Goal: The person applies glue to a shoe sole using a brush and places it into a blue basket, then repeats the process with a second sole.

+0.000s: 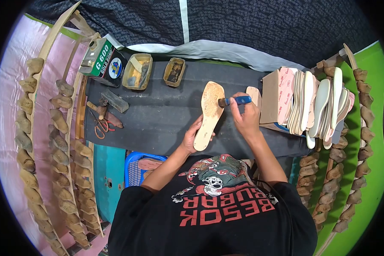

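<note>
A pale shoe insole (208, 121) is tilted up over the dark worktop, its wider end pointing away from me. My left hand (193, 134) is closed around its narrower end. The upper part of the insole looks tan and mottled, as if coated. In my right hand (246, 118) is a blue-handled brush (243, 100), held by the handle between thumb and fingers. Its dark tip meets the insole's right edge near the wider end. Just behind the right hand, another insole (254, 94) lies by the cardboard box.
Stacked insoles (301, 102) fill a cardboard box (269, 100) on the right. At the left are a glue can (102, 62), two tubs (138, 85) (174, 72), scissors (100, 127) and a hammer (102, 110). Racks of wooden shoe lasts (59, 119) flank the worktop (158, 115). A blue basket (133, 170) sits below.
</note>
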Action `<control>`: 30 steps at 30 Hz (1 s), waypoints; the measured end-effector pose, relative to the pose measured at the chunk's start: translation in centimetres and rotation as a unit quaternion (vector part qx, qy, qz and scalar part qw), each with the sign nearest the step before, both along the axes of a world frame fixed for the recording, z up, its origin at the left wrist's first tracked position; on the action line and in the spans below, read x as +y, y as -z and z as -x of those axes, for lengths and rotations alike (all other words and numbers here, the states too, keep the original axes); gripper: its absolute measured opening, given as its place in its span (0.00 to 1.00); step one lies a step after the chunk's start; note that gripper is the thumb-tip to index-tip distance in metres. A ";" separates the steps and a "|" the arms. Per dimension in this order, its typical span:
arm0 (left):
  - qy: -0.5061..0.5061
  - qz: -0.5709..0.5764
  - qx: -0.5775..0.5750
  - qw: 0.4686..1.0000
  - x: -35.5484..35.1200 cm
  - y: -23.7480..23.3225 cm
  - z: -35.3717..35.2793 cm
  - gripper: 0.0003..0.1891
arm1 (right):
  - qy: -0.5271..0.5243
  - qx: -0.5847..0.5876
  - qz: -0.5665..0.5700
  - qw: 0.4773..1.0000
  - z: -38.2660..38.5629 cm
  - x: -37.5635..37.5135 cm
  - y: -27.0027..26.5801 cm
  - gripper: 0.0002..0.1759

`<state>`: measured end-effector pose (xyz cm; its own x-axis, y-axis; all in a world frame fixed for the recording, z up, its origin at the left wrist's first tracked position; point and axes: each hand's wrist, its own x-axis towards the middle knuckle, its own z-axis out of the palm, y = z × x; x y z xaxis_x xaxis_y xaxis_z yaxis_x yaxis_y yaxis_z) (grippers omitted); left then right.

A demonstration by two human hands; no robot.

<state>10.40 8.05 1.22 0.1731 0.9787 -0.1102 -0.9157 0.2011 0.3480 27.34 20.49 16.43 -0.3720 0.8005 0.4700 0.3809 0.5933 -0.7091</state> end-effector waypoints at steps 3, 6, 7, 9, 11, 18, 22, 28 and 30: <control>-0.005 0.003 0.004 1.000 -0.1 0.0 0.0 0.38 | -0.022 0.018 -0.033 0.999 0.5 -0.8 0.5 0.07; -0.006 0.004 0.018 1.000 -0.1 -0.2 0.1 0.38 | 0.001 0.012 -0.021 1.000 0.3 -0.7 0.7 0.08; -0.006 0.003 0.026 1.000 -0.1 -0.3 0.1 0.38 | 0.015 0.002 0.000 1.000 0.1 -0.6 0.2 0.08; -0.005 0.001 0.021 1.000 0.0 -0.6 0.0 0.38 | 0.015 0.005 0.003 1.000 0.1 -0.6 0.1 0.08; -0.001 0.003 0.017 1.000 0.0 -0.8 -0.1 0.38 | 0.001 0.006 -0.006 1.000 0.0 -0.8 0.2 0.09; -0.004 0.006 -0.003 1.000 -0.2 -0.2 0.0 0.38 | 0.004 0.006 -0.041 0.999 0.3 -0.5 0.1 0.08; -0.003 -0.001 -0.029 1.000 -0.3 0.0 0.1 0.38 | 0.021 0.014 -0.010 1.000 -0.6 0.0 0.2 0.07; -0.012 0.008 -0.050 0.999 -0.2 0.2 0.1 0.38 | -0.012 0.010 -0.056 0.998 -0.4 -1.3 0.5 0.08; -0.009 0.010 -0.040 0.999 -0.2 0.2 0.0 0.38 | 0.010 0.015 -0.043 0.999 -0.4 -0.8 0.7 0.07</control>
<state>10.44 7.85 1.07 0.1650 0.9794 -0.1166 -0.9439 0.1911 0.2692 27.70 19.67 15.77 -0.3406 0.7635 0.5487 0.3728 0.6454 -0.6667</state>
